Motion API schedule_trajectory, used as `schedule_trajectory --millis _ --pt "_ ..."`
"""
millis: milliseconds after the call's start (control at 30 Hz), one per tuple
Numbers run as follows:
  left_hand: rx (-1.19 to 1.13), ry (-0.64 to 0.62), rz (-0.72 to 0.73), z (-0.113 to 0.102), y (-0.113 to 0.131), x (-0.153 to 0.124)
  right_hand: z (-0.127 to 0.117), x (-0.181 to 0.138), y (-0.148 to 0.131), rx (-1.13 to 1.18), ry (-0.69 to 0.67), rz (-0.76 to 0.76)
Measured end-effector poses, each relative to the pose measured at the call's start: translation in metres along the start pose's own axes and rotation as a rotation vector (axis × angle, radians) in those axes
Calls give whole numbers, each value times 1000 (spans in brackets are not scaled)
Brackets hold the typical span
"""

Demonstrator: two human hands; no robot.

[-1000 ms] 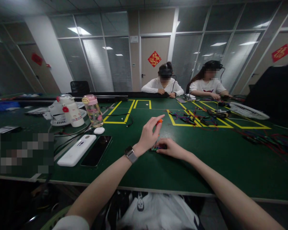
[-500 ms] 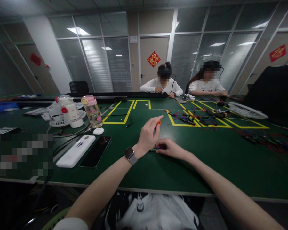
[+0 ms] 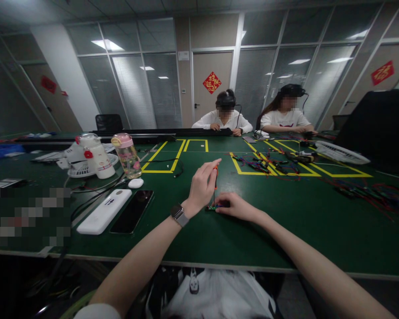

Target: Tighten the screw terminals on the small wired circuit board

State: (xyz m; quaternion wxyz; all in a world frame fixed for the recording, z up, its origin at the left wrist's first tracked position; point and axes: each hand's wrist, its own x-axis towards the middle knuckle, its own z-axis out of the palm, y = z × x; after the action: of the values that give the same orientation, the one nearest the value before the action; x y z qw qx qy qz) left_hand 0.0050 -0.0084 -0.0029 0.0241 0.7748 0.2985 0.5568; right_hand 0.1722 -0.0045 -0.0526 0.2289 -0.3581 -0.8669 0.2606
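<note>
Slightly left of the middle, my left hand [image 3: 202, 182] has its fingers closed around a screwdriver [image 3: 216, 178] with an orange-red handle. The screwdriver stands nearly upright, and its thin dark shaft runs down to a small green circuit board [image 3: 211, 208] on the table. Whether the tip sits in a screw is too small to tell. My right hand [image 3: 235, 206] rests on the table and pinches the right end of the board, partly covering it. Something dark, perhaps wires, shows under its curled fingers.
A white power bank [image 3: 104, 212], a black phone [image 3: 132, 212] and a white earbud case [image 3: 135, 183] lie left. Behind them stand a pink-lidded bottle [image 3: 127, 156] and a white bottle [image 3: 98, 159]. Wired boards [image 3: 252, 163] lie right, within yellow tape. Two people sit opposite.
My left hand has turned and shifted slightly left, so more of the screwdriver's handle and shaft shows. My right hand stays in place on the circuit board.
</note>
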Motion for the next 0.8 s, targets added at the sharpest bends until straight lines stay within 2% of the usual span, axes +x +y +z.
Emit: schedule_trajectory --millis 200,367,533,733,800 --pt "28 110 -45 0 0 1 0 0 -1 -11 2 1" --pt "28 87 -31 -2 3 1 0 0 -2 -21 6 0" --pt "-80 19 -36 -1 2 1 0 0 -2 -24 4 -1" --pt "-16 127 -48 -1 4 2 0 0 -1 -28 5 1" --pt "-7 124 -49 -2 5 2 0 0 -1 -27 7 6"
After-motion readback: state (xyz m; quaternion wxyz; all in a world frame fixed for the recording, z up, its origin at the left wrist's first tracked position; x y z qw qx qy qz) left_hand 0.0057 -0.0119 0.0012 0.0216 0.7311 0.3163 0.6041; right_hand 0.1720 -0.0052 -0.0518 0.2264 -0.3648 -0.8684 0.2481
